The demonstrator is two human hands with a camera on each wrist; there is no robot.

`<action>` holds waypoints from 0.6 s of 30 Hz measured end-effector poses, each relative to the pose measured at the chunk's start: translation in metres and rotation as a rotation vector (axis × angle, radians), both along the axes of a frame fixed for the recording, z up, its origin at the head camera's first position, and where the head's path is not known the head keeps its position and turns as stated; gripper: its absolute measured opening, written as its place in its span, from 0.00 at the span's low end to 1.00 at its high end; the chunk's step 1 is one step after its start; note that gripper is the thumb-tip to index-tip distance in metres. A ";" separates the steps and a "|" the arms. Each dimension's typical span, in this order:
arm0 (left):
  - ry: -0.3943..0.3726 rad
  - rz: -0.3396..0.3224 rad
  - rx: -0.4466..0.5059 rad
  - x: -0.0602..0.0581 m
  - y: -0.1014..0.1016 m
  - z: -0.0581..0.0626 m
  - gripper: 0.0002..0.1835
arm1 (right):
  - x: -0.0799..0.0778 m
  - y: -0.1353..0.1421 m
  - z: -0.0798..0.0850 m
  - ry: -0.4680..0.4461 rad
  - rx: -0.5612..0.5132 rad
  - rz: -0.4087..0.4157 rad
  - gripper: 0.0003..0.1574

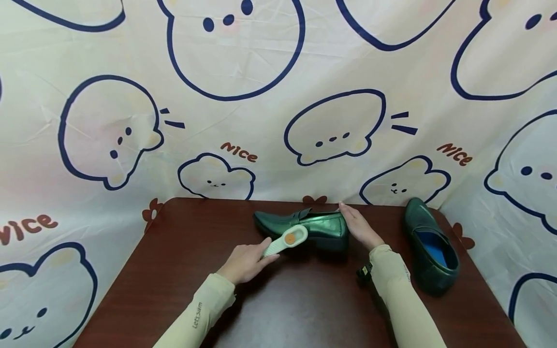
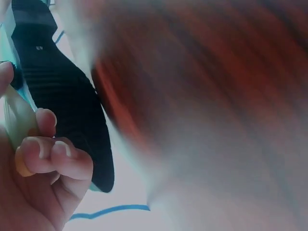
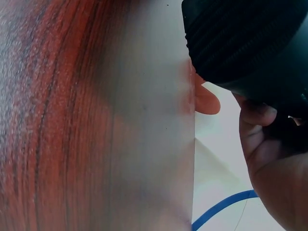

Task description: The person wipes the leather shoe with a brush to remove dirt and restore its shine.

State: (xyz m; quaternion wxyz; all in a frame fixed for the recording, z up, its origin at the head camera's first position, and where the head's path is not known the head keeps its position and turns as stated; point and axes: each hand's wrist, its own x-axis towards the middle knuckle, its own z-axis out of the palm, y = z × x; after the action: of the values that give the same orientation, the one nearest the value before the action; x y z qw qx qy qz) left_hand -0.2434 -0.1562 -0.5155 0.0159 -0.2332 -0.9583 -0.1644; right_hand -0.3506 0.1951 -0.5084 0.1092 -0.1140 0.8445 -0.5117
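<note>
A shiny dark green loafer (image 1: 324, 224) is held near the table's far edge in the head view, its toe to the left and its side facing me. My right hand (image 1: 359, 224) grips it at the heel; in the right wrist view fingers show under the loafer's dark heel (image 3: 240, 38). My left hand (image 1: 245, 261) holds a pale green brush (image 1: 287, 240) by its handle. The brush's oval head, marked with an orange disc, overlaps the loafer's side, and its underside is hidden. Curled left fingers and the loafer's black ridged sole (image 2: 67, 91) appear in the left wrist view.
A second green loafer (image 1: 431, 251) with a blue insole stands at the table's right side, beside my right forearm. The brown wooden table (image 1: 174, 270) meets a cartoon-printed cloth (image 1: 265, 121) behind it. A small black device (image 1: 364, 273) sits by my right wrist.
</note>
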 end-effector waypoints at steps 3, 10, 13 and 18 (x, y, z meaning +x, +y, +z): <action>-0.014 0.023 -0.011 0.004 -0.013 -0.002 0.21 | 0.001 -0.002 0.000 -0.010 -0.002 -0.016 0.52; -0.107 0.139 0.031 0.012 -0.042 -0.005 0.33 | 0.002 -0.003 0.003 0.006 -0.013 0.016 0.50; -0.133 0.205 0.094 0.015 -0.055 -0.001 0.33 | 0.007 -0.005 0.013 -0.002 -0.036 0.033 0.44; -0.125 0.256 0.265 0.017 -0.054 0.009 0.26 | 0.020 -0.010 0.033 -0.034 -0.060 0.026 0.39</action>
State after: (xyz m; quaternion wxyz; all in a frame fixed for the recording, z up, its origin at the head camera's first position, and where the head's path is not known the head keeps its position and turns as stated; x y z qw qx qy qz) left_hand -0.2265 -0.2105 -0.5068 0.0079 -0.0948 -0.9492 -0.3001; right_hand -0.3306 0.1855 -0.4759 0.1265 -0.1196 0.8253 -0.5372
